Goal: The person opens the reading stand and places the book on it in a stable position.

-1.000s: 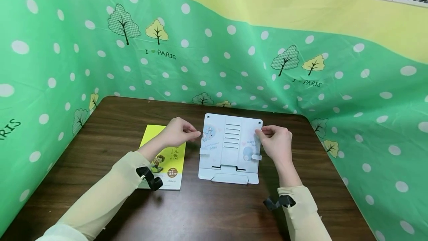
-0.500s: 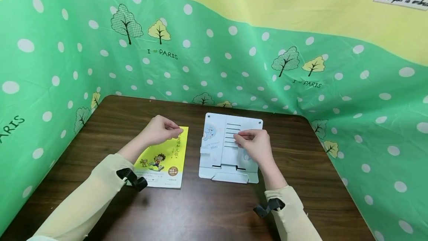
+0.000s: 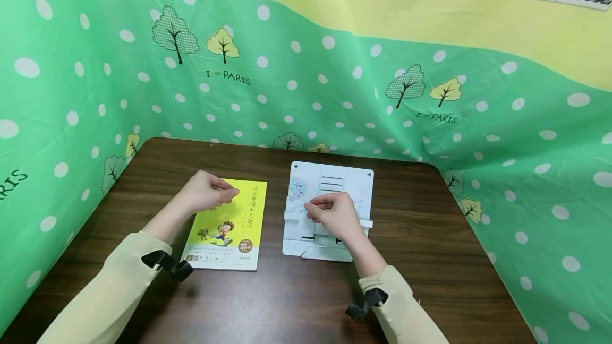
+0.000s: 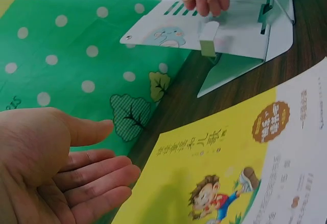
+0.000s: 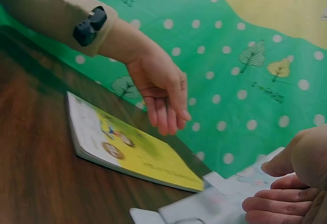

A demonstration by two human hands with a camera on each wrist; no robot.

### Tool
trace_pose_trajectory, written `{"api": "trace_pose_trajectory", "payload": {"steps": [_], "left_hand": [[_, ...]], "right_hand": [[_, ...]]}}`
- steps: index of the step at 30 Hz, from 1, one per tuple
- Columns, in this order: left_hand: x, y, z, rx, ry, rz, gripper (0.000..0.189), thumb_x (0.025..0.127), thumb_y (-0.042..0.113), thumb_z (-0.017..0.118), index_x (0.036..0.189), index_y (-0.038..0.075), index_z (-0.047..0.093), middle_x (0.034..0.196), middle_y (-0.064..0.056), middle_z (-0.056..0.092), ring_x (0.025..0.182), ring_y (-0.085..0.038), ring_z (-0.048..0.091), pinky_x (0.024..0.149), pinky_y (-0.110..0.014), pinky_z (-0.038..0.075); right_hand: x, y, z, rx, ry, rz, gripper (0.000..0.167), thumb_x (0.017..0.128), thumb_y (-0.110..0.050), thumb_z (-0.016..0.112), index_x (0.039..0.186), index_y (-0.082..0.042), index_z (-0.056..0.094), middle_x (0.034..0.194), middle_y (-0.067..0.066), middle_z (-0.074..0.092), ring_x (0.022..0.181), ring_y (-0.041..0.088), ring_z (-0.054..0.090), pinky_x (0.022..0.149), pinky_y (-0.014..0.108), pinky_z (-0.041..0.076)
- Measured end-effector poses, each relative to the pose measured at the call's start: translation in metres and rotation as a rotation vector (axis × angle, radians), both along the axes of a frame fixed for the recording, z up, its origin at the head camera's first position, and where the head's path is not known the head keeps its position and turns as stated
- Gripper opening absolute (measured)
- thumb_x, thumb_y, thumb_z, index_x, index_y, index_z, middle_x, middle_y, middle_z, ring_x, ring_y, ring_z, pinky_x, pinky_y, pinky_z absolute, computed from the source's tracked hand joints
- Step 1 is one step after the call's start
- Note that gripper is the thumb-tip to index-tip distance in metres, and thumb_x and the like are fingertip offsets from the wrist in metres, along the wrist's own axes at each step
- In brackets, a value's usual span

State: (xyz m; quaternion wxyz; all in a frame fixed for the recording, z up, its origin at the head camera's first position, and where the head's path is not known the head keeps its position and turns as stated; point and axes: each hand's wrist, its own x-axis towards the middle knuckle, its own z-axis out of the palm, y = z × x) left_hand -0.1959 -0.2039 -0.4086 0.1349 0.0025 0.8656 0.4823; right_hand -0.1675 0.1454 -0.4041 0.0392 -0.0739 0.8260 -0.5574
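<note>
A yellow and white children's book lies flat on the table, its printed cover up. Over its upper left part hovers my left hand, with relaxed fingers and nothing in them. To the right stands a white metal book stand with slots, page clips and cartoon prints. In the left wrist view the stand's panel leans back, propped above its base. My right hand is in front of the stand and covers its middle; its loosely bent fingers hold nothing in the right wrist view.
Both objects rest on a dark wood-grain table. A green and yellow patterned curtain surrounds its back and sides. Black bands with small devices sit on both forearms.
Both hands have moved left. The left went from the stand's left edge to over the book; the right went from the stand's right edge across its front. Book and stand stay put.
</note>
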Motion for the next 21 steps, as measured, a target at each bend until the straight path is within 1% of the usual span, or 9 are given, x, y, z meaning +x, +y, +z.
{"api": "trace_pose_trajectory", "payload": {"steps": [6, 11, 14, 16, 19, 21], "left_hand": [[0.004, -0.015, -0.003, -0.017, -0.018, 0.053, 0.049, 0.098, 0.037, 0.078, 0.122, -0.006, 0.074, 0.108, -0.015, 0.078, 0.103, -0.031, 0.076, 0.089, -0.045, 0.062], [0.009, -0.028, -0.009, -0.023, -0.001, 0.062, 0.052, 0.099, 0.036, 0.077, 0.124, -0.01, 0.072, 0.107, -0.017, 0.078, 0.101, -0.031, 0.076, 0.09, -0.044, 0.061], [0.014, -0.036, -0.013, -0.051, 0.006, 0.07, 0.055, 0.1, 0.037, 0.076, 0.125, -0.011, 0.071, 0.107, -0.018, 0.077, 0.102, -0.032, 0.076, 0.089, -0.045, 0.061], [0.017, -0.04, -0.016, -0.061, 0.01, 0.077, 0.057, 0.1, 0.037, 0.076, 0.126, -0.013, 0.069, 0.11, -0.021, 0.076, 0.103, -0.034, 0.076, 0.089, -0.045, 0.061], [0.021, -0.044, -0.017, -0.087, 0.01, 0.096, 0.058, 0.1, 0.038, 0.075, 0.127, -0.013, 0.069, 0.115, -0.025, 0.074, 0.103, -0.036, 0.075, 0.088, -0.046, 0.062], [0.023, -0.046, -0.017, -0.102, 0.013, 0.108, 0.058, 0.1, 0.038, 0.075, 0.127, -0.013, 0.069, 0.118, -0.027, 0.072, 0.101, -0.036, 0.075, 0.086, -0.046, 0.062]], "right_hand": [[0.008, -0.023, -0.004, -0.013, -0.028, 0.078, 0.018, 0.096, -0.011, 0.079, 0.101, 0.006, 0.078, 0.084, 0.012, 0.078, 0.08, 0.036, 0.078, 0.07, 0.036, 0.064], [0.015, -0.041, -0.01, -0.011, -0.043, 0.135, 0.019, 0.095, -0.013, 0.079, 0.1, 0.006, 0.078, 0.084, 0.011, 0.078, 0.079, 0.038, 0.077, 0.069, 0.036, 0.064], [0.02, -0.051, -0.014, -0.001, -0.056, 0.173, 0.02, 0.095, -0.013, 0.08, 0.101, 0.006, 0.078, 0.085, 0.01, 0.077, 0.079, 0.036, 0.077, 0.069, 0.037, 0.064], [0.024, -0.058, -0.016, 0.023, -0.063, 0.193, 0.024, 0.095, -0.015, 0.08, 0.104, 0.008, 0.077, 0.089, 0.01, 0.077, 0.081, 0.031, 0.077, 0.072, 0.036, 0.064], [0.029, -0.067, -0.02, 0.063, -0.078, 0.217, 0.033, 0.095, -0.015, 0.079, 0.114, 0.011, 0.074, 0.098, 0.011, 0.077, 0.09, 0.023, 0.076, 0.077, 0.034, 0.063], [0.032, -0.072, -0.023, 0.076, -0.094, 0.229, 0.04, 0.095, -0.015, 0.079, 0.121, 0.014, 0.071, 0.106, 0.015, 0.077, 0.096, 0.023, 0.076, 0.081, 0.034, 0.062]]}}
